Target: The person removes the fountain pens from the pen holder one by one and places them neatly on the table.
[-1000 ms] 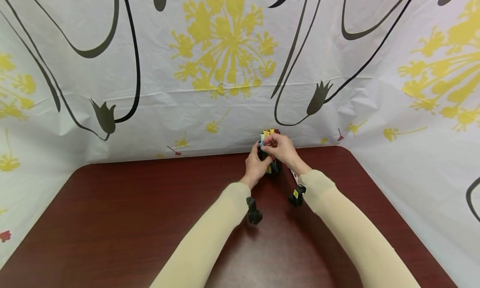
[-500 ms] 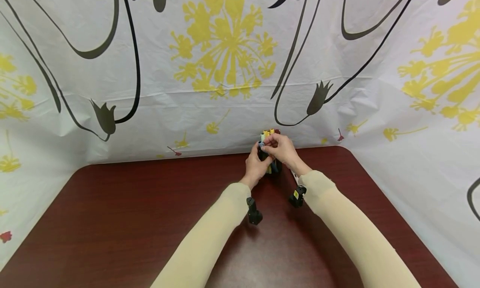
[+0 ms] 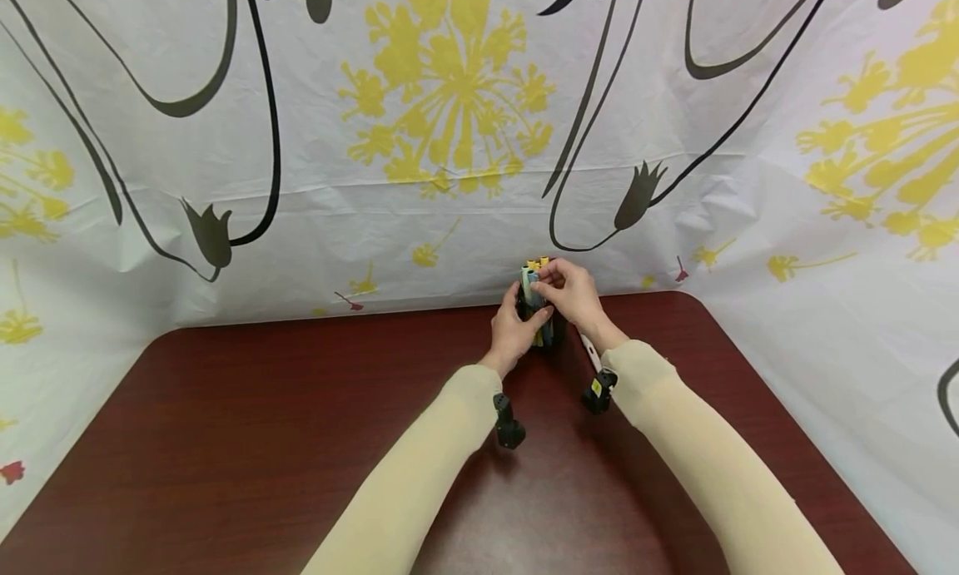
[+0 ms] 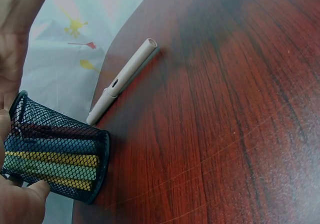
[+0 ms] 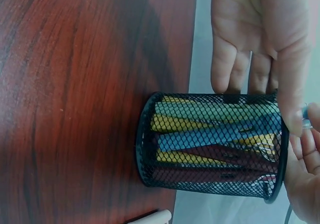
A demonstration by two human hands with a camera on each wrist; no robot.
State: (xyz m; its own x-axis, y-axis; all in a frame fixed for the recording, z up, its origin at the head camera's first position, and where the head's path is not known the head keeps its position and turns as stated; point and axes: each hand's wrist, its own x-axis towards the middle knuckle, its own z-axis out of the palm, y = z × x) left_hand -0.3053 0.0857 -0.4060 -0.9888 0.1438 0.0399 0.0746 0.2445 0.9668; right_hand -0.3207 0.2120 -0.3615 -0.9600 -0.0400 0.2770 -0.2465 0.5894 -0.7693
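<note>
A black mesh pen cup [image 5: 215, 143] stands upright near the table's far edge. Inside it are several pens: yellow, light green, blue and dark red, seen through the mesh. My left hand [image 3: 512, 334] grips the cup from the left, its thumb [image 4: 35, 190] across the front near the rim. From the right, my right hand [image 3: 578, 299] pinches the top of a blue pen [image 3: 534, 285] at the cup's mouth; in the right wrist view that hand [image 5: 304, 176] shows only in part. Whether this pen's lower end is inside the cup I cannot tell.
A pale pinkish-white pen [image 4: 125, 79] lies on the dark red wooden table [image 3: 300, 425], right of the cup and partly under the right wrist in the head view. A patterned white sheet [image 3: 449, 225] rises behind the table's far edge. Small black cameras are strapped to both wrists.
My right hand has shifted slightly right, and the blue pen top moved right with it, beside the light green pen. The dark red pen top is now hidden. My left hand stays put.
</note>
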